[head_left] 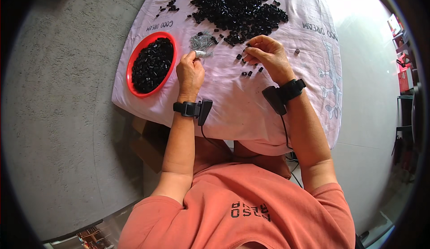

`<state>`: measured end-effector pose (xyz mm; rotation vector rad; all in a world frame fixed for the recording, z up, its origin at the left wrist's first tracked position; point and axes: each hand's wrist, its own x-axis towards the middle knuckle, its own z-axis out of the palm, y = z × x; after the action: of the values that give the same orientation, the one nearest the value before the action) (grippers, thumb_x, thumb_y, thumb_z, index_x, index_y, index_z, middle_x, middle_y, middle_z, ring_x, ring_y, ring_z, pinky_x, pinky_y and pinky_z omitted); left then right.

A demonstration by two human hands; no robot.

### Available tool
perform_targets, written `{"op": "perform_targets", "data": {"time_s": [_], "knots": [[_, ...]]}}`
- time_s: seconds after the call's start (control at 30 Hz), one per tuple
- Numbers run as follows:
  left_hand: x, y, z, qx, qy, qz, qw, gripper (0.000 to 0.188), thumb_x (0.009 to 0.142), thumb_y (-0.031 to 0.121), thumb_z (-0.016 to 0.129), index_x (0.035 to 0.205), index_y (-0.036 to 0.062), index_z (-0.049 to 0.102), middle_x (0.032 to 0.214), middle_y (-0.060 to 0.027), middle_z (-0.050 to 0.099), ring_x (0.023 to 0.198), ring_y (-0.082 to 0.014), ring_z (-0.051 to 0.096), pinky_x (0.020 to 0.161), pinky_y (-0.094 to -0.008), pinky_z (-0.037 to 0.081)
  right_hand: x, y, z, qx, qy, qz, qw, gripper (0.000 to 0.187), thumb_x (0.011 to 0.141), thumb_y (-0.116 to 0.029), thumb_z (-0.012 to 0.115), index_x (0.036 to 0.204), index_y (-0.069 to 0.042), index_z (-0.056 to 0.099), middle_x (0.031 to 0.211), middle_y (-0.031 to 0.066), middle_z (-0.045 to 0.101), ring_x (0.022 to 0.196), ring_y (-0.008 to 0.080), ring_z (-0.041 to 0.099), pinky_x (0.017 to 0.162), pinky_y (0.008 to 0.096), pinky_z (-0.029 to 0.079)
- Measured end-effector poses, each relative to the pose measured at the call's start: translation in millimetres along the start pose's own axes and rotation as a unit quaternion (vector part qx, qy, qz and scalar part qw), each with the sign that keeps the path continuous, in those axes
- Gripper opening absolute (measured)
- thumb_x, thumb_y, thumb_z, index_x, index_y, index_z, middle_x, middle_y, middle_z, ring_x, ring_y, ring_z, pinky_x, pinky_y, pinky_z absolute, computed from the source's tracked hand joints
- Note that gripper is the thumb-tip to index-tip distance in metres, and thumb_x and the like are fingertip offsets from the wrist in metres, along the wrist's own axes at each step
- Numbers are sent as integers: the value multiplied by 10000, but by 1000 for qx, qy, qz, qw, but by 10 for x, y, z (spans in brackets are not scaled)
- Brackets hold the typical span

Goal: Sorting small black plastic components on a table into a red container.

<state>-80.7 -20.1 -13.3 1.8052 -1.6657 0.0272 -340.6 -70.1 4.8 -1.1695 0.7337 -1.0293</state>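
My left hand (191,75) is closed, thumb and forefinger pinching a small silvery-white thing (204,54) whose kind I cannot make out. Just beyond it lies a loose heap of thin metal pins (202,41). Over the cloth to the right, my right hand (270,57) pinches a small black plastic piece (247,45) at its fingertips, partly hidden by them. Several similar loose black pieces (250,73) lie below and beside those fingers. A large pile of black plastic pieces (235,9) spreads at the far side of the table.
A red basin (130,72) full of black pieces stands at the table's left. Pinkish printed cloth (233,101) covers the table. One lone dark piece (297,51) lies right of my right hand. Cables hang from both wrist straps. A cardboard box (150,143) sits under the table's left edge.
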Motion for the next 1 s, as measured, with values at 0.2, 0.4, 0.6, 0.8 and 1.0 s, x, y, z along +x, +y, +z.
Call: {"op": "perform_targets", "data": {"time_s": [0.2, 0.4, 0.6, 0.8, 1.0], "knots": [[13, 86, 25, 13, -6, 29, 999, 173, 818, 3, 539, 925, 23, 673, 891, -192, 639, 831, -378, 625, 730, -447, 502, -4, -1, -1, -3, -5, 3, 1000, 121, 950, -95, 663, 1049, -25, 657, 890, 70, 711, 761, 129, 697, 681, 256, 582], [11, 30, -8, 66, -3, -2, 998, 181, 813, -2, 537, 919, 38, 677, 886, -185, 639, 845, -375, 627, 747, -442, 510, 6, 14, 0, -5, -10, 1, 1000, 120, 957, -96, 656, 1051, -23, 658, 895, 64, 709, 779, 125, 698, 686, 249, 577], [-6, 61, 39, 10, 15, 54, 998, 142, 826, 14, 562, 915, 29, 671, 864, -185, 629, 840, -374, 626, 732, -452, 503, -3, 13, 15, -6, -24, -2, 1000, 128, 956, -90, 656, 1063, -20, 659, 900, 65, 711, 789, 123, 699, 695, 245, 576], [1, -2, 5, 70, -3, -5, 997, 131, 852, 42, 590, 962, 22, 660, 889, -200, 640, 842, -388, 630, 731, -462, 498, -6, 2, 8, -8, -17, 4, 1000, 141, 953, -89, 661, 1074, -17, 660, 904, 66, 711, 791, 122, 698, 697, 242, 574], [-14, -18, -20, 63, 14, 2, 998, 146, 848, 35, 587, 973, 22, 660, 883, -199, 637, 834, -391, 629, 727, -462, 497, -7, 5, 12, -8, -22, 2, 1000, 143, 951, -90, 662, 1073, -16, 661, 909, 64, 712, 791, 120, 698, 700, 241, 572]]}}
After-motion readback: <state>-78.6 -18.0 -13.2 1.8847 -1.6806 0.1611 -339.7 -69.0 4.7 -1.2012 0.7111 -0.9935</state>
